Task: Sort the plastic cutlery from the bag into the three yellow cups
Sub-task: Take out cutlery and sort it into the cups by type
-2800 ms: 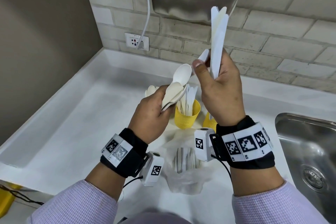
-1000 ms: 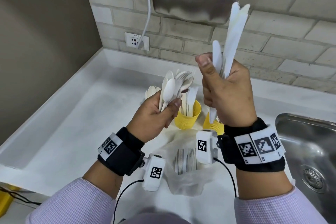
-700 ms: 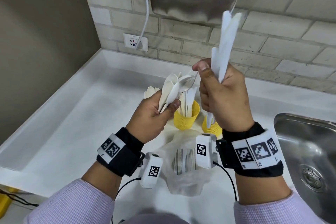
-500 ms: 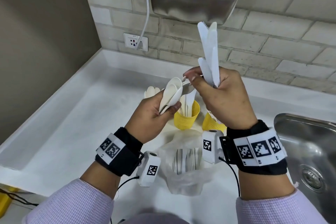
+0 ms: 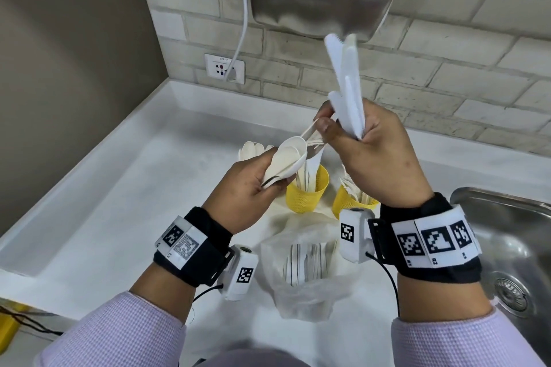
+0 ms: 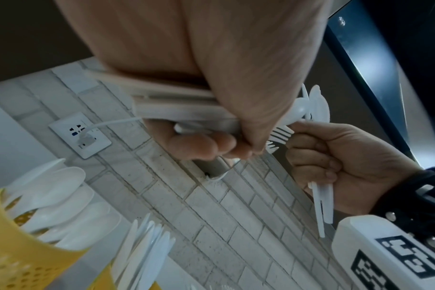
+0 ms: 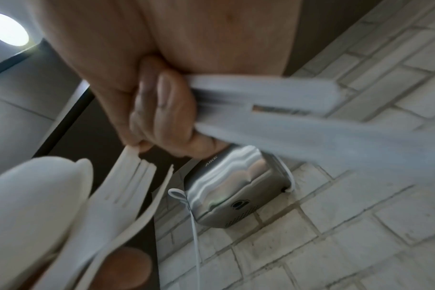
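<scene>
Right hand raised above the counter, fingers curled tightly round a bundle of white plastic knives standing upright, serrated edges visible, while thumb and forefinger pinch the tines of a white fork. Left hand closed around a fan of white spoons and forks, bowls pointing up and right, meeting the right fingertips. Compared with half a second ago, right hand lower and nearer the left, now touching the fork tips. Below the hands, two yellow perforated cups on the white counter, one with knives, the other with forks; a third cup with spoons, seen from the left wrist. Crumpled clear bag with remaining cutlery lying just in front of the cups. "AIKE" legible on the steel hand dryer on the brick wall; its cord plugged into a socket with a small illegible label. Sink at right.
</scene>
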Motion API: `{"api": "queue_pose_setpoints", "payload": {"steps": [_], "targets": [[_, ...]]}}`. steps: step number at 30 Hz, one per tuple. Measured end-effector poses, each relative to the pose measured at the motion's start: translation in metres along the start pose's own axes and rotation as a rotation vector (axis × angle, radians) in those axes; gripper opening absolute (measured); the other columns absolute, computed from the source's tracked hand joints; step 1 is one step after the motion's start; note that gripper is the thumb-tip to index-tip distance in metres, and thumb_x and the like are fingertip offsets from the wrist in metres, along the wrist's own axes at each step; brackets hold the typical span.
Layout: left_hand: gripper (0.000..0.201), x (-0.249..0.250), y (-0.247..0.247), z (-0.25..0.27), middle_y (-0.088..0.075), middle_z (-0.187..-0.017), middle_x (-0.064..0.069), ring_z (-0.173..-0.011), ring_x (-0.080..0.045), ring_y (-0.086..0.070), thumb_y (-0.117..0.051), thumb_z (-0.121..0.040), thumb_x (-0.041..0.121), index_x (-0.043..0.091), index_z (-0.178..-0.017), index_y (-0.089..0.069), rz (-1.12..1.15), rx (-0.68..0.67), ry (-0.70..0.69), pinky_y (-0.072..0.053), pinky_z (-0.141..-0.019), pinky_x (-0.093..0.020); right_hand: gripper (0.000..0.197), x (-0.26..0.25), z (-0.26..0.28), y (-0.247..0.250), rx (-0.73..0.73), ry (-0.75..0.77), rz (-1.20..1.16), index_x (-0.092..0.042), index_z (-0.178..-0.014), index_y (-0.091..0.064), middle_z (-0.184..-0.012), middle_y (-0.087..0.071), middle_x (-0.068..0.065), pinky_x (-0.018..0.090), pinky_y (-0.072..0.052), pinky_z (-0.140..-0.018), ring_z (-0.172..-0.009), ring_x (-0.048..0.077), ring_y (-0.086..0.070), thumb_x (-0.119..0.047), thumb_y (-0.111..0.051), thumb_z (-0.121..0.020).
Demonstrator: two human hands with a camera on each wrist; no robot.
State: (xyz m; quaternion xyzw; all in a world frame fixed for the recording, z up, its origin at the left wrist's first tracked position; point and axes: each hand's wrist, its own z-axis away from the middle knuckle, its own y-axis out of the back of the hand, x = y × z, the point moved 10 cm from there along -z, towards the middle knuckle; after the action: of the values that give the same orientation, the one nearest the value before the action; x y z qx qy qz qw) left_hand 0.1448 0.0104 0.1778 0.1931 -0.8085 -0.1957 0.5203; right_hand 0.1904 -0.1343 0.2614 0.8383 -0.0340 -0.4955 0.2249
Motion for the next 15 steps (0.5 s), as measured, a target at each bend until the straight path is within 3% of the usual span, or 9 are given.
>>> {"api": "queue_pose_setpoints", "payload": {"steps": [2, 5, 8, 10, 13, 15], "targets": [[0.036, -0.003, -0.001, 0.001, -0.058, -0.079, 0.025, -0.068, 0.001, -0.054, -0.06, -0.098, 0.013, 0.046, -0.091, -0.051, 0.004, -0.012, 0.014, -0.038, -0.063, -0.01, 0.006, 0.005, -0.001, 0.01, 0.104, -0.004, -0.136, -0.018, -0.093, -0.064, -0.062, -0.054, -0.019, 0.018, -0.039, -0.056, -0.053, 0.002, -0.049, -0.018, -0.064, -0.099], [0.032, -0.007, 0.0, 0.002, -0.059, -0.08, 0.022, -0.075, -0.004, -0.055, -0.056, -0.09, 0.019, 0.051, -0.091, -0.051, -0.007, -0.006, 0.028, -0.041, -0.068, -0.015, 0.007, 0.013, -0.004, 0.016, 0.167, -0.028, -0.272, -0.017, -0.096, -0.063, -0.06, -0.047, -0.019, 0.021, -0.034, -0.054, -0.049, 0.006, -0.04, -0.024, -0.063, -0.098], [0.028, -0.006, 0.0, 0.001, -0.06, -0.082, 0.024, -0.077, -0.004, -0.056, -0.053, -0.089, 0.024, 0.051, -0.091, -0.052, -0.003, -0.002, 0.022, -0.043, -0.07, -0.016, 0.014, 0.014, -0.002, 0.002, 0.051, -0.068, -0.25, -0.006, -0.104, -0.067, -0.052, -0.049, -0.019, 0.014, -0.035, -0.047, -0.042, 0.002, -0.042, -0.019, -0.064, -0.101], [0.025, -0.006, -0.001, 0.0, -0.059, -0.081, 0.024, -0.076, -0.003, -0.055, -0.055, -0.09, 0.024, 0.048, -0.094, -0.052, -0.026, 0.001, 0.008, -0.043, -0.069, -0.019, 0.016, 0.017, 0.002, -0.008, -0.024, -0.098, -0.189, -0.004, -0.103, -0.07, -0.048, -0.048, -0.017, 0.018, -0.033, -0.044, -0.04, 0.003, -0.038, -0.018, -0.063, -0.102], [0.022, -0.012, -0.002, 0.0, -0.058, -0.082, 0.029, -0.076, -0.002, -0.052, -0.061, -0.095, 0.019, 0.04, -0.102, -0.057, -0.062, 0.008, 0.009, -0.042, -0.07, -0.022, 0.02, 0.019, 0.002, -0.005, 0.041, -0.105, -0.182, -0.003, -0.096, -0.068, -0.049, -0.051, -0.019, 0.014, -0.036, -0.049, -0.043, 0.001, -0.046, -0.019, -0.06, -0.104], [0.017, -0.013, -0.002, 0.0, -0.057, -0.083, 0.03, -0.076, -0.005, -0.051, -0.059, -0.094, 0.023, 0.031, -0.108, -0.062, -0.077, 0.011, 0.006, -0.045, -0.071, -0.028, 0.022, 0.019, 0.002, -0.001, 0.134, -0.107, -0.264, -0.004, -0.095, -0.063, -0.051, -0.049, -0.017, 0.016, -0.035, -0.048, -0.043, 0.001, -0.043, -0.023, -0.058, -0.104]]}}
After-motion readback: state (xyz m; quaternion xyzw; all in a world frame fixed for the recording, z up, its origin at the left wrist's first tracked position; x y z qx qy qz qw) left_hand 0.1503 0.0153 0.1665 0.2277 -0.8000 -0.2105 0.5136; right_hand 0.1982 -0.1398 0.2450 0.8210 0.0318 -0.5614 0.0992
